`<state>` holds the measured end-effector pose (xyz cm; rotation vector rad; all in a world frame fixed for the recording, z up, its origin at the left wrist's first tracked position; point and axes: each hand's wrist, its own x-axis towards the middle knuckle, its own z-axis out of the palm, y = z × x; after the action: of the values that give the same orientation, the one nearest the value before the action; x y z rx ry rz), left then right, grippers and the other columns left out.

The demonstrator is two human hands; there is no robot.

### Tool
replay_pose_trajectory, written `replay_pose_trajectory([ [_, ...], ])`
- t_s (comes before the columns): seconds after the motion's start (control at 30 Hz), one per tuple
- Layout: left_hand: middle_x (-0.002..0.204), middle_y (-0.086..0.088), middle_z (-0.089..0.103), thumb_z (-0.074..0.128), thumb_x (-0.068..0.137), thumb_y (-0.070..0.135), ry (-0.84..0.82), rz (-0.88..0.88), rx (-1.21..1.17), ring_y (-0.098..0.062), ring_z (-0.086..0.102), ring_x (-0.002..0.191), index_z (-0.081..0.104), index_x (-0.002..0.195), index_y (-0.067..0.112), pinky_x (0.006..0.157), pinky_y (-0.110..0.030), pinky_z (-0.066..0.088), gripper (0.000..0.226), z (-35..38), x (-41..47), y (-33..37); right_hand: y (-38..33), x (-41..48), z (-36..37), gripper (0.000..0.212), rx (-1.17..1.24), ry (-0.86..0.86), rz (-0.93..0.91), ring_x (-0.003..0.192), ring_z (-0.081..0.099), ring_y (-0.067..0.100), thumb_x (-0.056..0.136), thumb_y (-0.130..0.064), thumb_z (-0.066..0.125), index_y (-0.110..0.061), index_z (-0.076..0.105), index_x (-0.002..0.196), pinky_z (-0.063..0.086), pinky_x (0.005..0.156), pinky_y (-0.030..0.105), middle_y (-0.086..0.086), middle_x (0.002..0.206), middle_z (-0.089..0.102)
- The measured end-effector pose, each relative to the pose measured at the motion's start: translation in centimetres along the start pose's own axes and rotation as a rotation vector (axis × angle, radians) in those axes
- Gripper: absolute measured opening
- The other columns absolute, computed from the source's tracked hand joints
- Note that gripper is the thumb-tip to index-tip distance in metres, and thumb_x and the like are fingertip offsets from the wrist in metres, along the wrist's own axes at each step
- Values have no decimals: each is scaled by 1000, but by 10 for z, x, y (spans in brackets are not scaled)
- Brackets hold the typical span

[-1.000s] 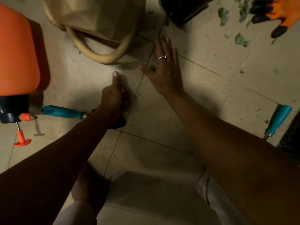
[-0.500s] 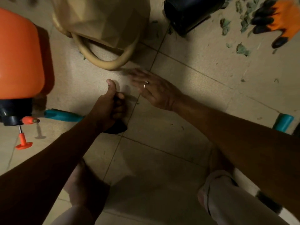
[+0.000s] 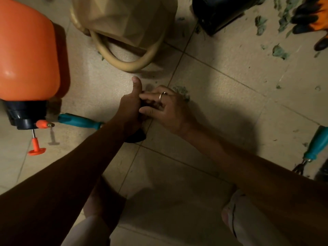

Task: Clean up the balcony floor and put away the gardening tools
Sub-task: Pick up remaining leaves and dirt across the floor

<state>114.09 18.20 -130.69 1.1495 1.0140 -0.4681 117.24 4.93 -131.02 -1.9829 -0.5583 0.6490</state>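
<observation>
While the person crouches low over the tiled floor [image 3: 230, 82], both hands meet at the middle of the head view. The left hand [image 3: 129, 109] is clenched round a dark thing [image 3: 136, 137] that pokes out under the wrist, thumb stuck straight up. The right hand [image 3: 166, 110], with a ring [image 3: 162, 95] on it, has its fingers bent against that same dark thing; whether they actually grip it I cannot tell. A clump of leaf scraps [image 3: 181, 90] lies just beyond its knuckles, and more are strewn at upper right beside an orange-and-black glove [image 3: 316, 16]. A teal-handled tool [image 3: 78, 120] lies on the floor, running in under the left forearm. A small rake [image 3: 316, 144] lies at the right edge. An orange sprayer [image 3: 26, 50] is at far left, a beige watering can [image 3: 129, 23] beyond the hands, and a black pot [image 3: 218, 11] beside it.
</observation>
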Motion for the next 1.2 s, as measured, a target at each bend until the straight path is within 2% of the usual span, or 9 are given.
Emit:
replay_pose_trajectory([
  [0.17, 70, -6, 64, 22, 102, 69, -58, -4, -59, -14, 51, 53, 67, 88, 10, 49, -22, 37, 75, 4, 7, -3, -2, 8, -1, 19, -22, 90, 29, 94, 69, 16, 91, -25, 72, -13, 79, 104, 57, 82, 36, 6, 100, 74],
  [0.27, 72, -6, 65, 13, 102, 69, -152, -48, -266, -13, 53, 51, 65, 94, 6, 44, -20, 37, 81, 11, 8, -2, 1, 9, -3, 18, -14, 76, 55, 98, 67, 12, 92, -23, 70, -12, 79, 103, 55, 83, 24, 3, 106, 73],
  [0.4, 102, -12, 76, 22, 102, 69, -84, -144, -452, -25, 75, 98, 66, 110, 7, 82, -34, 59, 77, 22, 4, 1, 1, 4, 3, 13, -205, 118, -11, 104, 62, 17, 90, -20, 70, -13, 78, 96, 50, 85, 25, 2, 110, 70],
  [0.63, 109, -26, 67, 30, 98, 73, -8, -88, -354, -37, 68, 110, 63, 106, 7, 106, -46, 51, 74, 28, 1, -2, -4, 8, 2, 16, -562, 98, 49, 94, 56, 23, 94, -27, 62, -20, 76, 95, 39, 85, 39, 1, 95, 61],
  [0.77, 83, -10, 68, 32, 105, 61, 299, 10, -166, -24, 71, 78, 60, 82, 12, 79, -40, 61, 60, 22, 6, -1, -7, 7, 5, 19, -358, -37, -55, 93, 57, 23, 94, -16, 58, -10, 76, 95, 47, 81, 38, 3, 95, 58],
  [0.87, 57, 1, 55, 29, 106, 60, 387, 30, -102, -11, 52, 44, 55, 71, 17, 46, -23, 43, 61, 8, 9, 5, 9, -8, -9, 33, -121, 132, -109, 107, 58, 20, 94, -13, 60, -4, 70, 124, 53, 88, 41, 9, 114, 60],
  [0.93, 51, 4, 47, 29, 105, 62, 400, 30, -94, -11, 43, 40, 52, 65, 20, 43, -21, 36, 62, -1, 9, 7, 34, -20, -19, 63, -373, 326, -75, 130, 50, 29, 90, -41, 66, -7, 56, 142, 43, 103, 57, 15, 140, 52],
  [1.03, 50, 3, 38, 27, 105, 63, 359, 28, -118, -13, 34, 39, 44, 55, 22, 42, -20, 28, 67, -10, 11, 4, 65, -36, -21, 118, -686, 260, 137, 154, 18, 35, 73, -86, 59, -11, 27, 158, 15, 121, 60, 16, 165, 23],
  [1.2, 56, 1, 27, 22, 105, 63, 246, -19, -230, -14, 21, 43, 34, 57, 22, 47, -23, 16, 65, -16, 17, 4, 67, -24, -3, 128, -853, 189, 160, 156, 8, 32, 70, -97, 43, -10, 17, 161, 11, 123, 58, 17, 168, 12],
])
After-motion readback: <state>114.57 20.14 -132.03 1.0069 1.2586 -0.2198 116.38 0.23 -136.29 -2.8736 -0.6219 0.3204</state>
